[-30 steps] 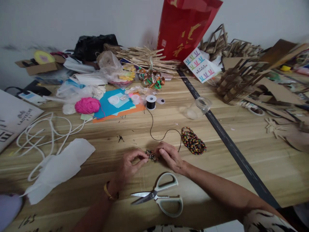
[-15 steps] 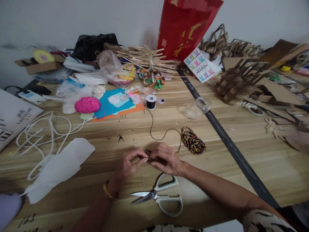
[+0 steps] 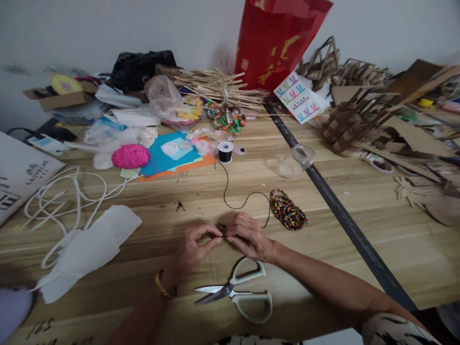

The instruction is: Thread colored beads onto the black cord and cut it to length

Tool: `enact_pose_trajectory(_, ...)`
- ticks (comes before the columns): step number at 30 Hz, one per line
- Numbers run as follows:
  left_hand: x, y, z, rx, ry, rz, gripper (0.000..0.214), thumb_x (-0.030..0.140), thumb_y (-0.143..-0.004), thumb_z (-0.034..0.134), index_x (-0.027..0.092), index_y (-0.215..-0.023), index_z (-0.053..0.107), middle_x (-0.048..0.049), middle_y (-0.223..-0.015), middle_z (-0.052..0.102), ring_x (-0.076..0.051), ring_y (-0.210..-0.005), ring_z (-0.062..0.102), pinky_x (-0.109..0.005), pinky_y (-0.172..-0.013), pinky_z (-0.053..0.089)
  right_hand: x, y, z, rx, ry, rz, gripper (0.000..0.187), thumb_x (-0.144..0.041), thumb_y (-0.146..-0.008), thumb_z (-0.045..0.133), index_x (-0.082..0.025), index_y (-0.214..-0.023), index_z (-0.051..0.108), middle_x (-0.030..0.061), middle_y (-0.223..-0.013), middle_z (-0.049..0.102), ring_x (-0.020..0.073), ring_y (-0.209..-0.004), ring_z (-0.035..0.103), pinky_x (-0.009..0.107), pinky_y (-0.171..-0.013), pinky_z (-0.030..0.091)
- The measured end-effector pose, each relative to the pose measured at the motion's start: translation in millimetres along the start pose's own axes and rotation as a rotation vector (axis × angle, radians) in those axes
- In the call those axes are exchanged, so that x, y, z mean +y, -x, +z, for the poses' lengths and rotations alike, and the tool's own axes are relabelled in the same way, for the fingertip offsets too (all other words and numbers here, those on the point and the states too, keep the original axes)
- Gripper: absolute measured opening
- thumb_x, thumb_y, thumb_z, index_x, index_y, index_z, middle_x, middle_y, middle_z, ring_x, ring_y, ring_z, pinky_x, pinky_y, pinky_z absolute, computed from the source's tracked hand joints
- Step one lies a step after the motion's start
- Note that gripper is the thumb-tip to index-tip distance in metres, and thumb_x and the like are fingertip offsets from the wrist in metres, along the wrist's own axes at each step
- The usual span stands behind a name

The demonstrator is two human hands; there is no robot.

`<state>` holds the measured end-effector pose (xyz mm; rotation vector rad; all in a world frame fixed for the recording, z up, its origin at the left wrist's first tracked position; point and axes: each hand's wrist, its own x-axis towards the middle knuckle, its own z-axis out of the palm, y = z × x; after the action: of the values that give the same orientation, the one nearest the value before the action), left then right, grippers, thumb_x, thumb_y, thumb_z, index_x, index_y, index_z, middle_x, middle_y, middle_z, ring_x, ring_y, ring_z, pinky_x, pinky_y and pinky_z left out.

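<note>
Head view: left fingers and right fingers pinch a small beaded piece, partly hidden, its details unclear.

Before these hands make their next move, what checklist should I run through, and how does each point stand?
1. Left hand pinching at the small beadwork: ok.
2. Right hand at the beadwork too: ok; its exact grip: cannot tell.
3. Black cord from the spool lying slack, without tangles: ok.
4. Scissors near both hands: ok.
5. Scissor blades closed: not ok, they stand open.
6. Cord clear of the coiled bead strands: cannot tell; they lie very close.
</note>
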<state>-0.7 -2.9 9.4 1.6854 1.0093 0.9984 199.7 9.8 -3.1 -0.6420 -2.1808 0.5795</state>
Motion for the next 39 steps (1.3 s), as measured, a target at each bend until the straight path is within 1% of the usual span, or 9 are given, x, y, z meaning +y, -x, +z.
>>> enact_pose_trajectory(12,0.8,-0.9,0.5,-0.017,0.022,0.002,0.005,0.018,-0.073,0.069,0.015,-0.071,0.066,-0.0035,-0.069,0.066,-0.015,-0.065,0.061,-0.024,-0.062,0.049,1.1,1.4,2.3,-0.006,0.027,-0.006,0.010,-0.023,-0.091,0.049,-0.018,-0.087,0.056,0.0059,-0.078,0.060,0.0177,-0.078,0.053,0.034,-0.075,0.044)
enact_pose_trajectory(16,2.8,-1.9,0.1,-0.024,0.014,0.016,0.009,0.019,-0.077,0.066,0.015,-0.069,0.065,-0.0032,-0.068,0.066,-0.014,-0.065,0.061,-0.024,-0.063,0.048,0.2,0.8,1.4,-0.021,0.031,-0.001,0.011,-0.025,-0.091,0.048,-0.018,-0.087,0.056,0.0062,-0.079,0.060,0.0180,-0.079,0.054,0.034,-0.076,0.044)
enact_pose_trajectory(18,3.9,-2.4,-0.3,-0.028,0.005,0.022,0.010,0.019,-0.078,0.064,0.015,-0.069,0.065,-0.0031,-0.067,0.065,-0.014,-0.065,0.060,-0.025,-0.063,0.048,-0.8,0.5,0.2,-0.021,0.017,0.004,0.011,-0.025,-0.091,0.048,-0.018,-0.089,0.055,0.0063,-0.079,0.060,0.0181,-0.079,0.054,0.034,-0.076,0.044)
enact_pose_trajectory(23,4.1,-2.6,0.0,-0.022,-0.011,0.038,0.011,0.022,-0.079,0.064,0.015,-0.070,0.065,-0.0040,-0.068,0.064,-0.015,-0.066,0.060,-0.025,-0.062,0.048,-2.0,-0.1,-1.6,0.030,-0.054,0.053,0.014,-0.029,-0.092,0.048,-0.017,-0.093,0.054,0.0069,-0.079,0.062,0.0181,-0.077,0.054,0.033,-0.074,0.045)
enact_pose_trajectory(27,4.1,-2.6,1.0,-0.020,-0.010,0.068,0.011,0.023,-0.079,0.064,0.015,-0.072,0.065,-0.0053,-0.071,0.066,-0.016,-0.067,0.061,-0.026,-0.063,0.048,0.1,0.7,2.0,0.017,-0.123,0.018,0.021,-0.036,-0.090,0.053,-0.016,-0.094,0.054,0.0077,-0.083,0.063,0.0179,-0.082,0.058,0.034,-0.079,0.047)
enact_pose_trajectory(30,4.7,-2.7,1.6,-0.033,-0.030,0.082,0.010,0.022,-0.080,0.064,0.015,-0.072,0.066,-0.0055,-0.071,0.066,-0.016,-0.068,0.062,-0.027,-0.064,0.049,0.9,0.7,4.4,0.014,-0.160,-0.003,0.017,-0.033,-0.090,0.054,-0.016,-0.092,0.053,0.0072,-0.081,0.063,0.0163,-0.079,0.060,0.033,-0.078,0.048)
enact_pose_trajectory(34,4.1,-3.4,2.1,-0.042,-0.039,0.109,0.009,0.022,-0.079,0.065,0.016,-0.072,0.067,-0.0050,-0.070,0.066,-0.016,-0.067,0.062,-0.026,-0.064,0.050,-0.4,-0.4,3.6,0.012,-0.147,0.011,0.011,-0.027,-0.091,0.053,-0.017,-0.087,0.054,0.0065,-0.076,0.063,0.0165,-0.077,0.060,0.031,-0.074,0.049)
enact_pose_trajectory(39,3.3,-3.7,1.6,-0.039,-0.051,0.137,0.009,0.021,-0.080,0.064,0.016,-0.074,0.068,-0.0057,-0.071,0.067,-0.016,-0.069,0.063,-0.027,-0.065,0.050,-3.2,-1.7,0.2,0.016,-0.129,0.034,0.007,-0.020,-0.090,0.052,-0.016,-0.089,0.057,0.0079,-0.079,0.062,0.0169,-0.078,0.059,0.030,-0.070,0.049)
